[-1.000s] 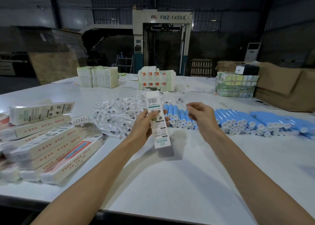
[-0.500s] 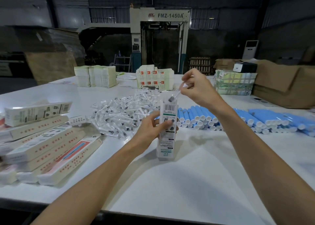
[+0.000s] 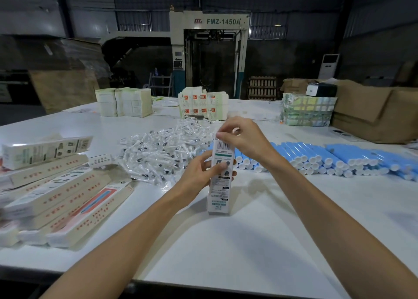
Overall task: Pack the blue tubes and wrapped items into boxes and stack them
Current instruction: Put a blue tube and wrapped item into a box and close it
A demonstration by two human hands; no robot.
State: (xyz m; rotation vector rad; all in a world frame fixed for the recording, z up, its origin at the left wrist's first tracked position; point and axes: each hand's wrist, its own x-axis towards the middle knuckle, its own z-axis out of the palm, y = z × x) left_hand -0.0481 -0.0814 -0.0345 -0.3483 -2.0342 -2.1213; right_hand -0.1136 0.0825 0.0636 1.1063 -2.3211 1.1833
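The printed box stands upright near the middle of the white worktop, its lower end on the surface and a barcode near its top. The left hand grips it round the middle, thumb on the front face. The right hand is at the top end, fingertips curled and pinching the upper edge; whether the flap is tucked in cannot be told. Just behind the box and running off to the right lie the blue tubes, side by side in a long row, white caps towards the person. Behind and left of the box is a loose heap of wrapped items in clear plastic. Along the left edge lies a pile of long boxes, with 1 resting tilted on top. At the far side stand bundles of flat cartons, and beyond the worktop a machine marked FMZ-1450A
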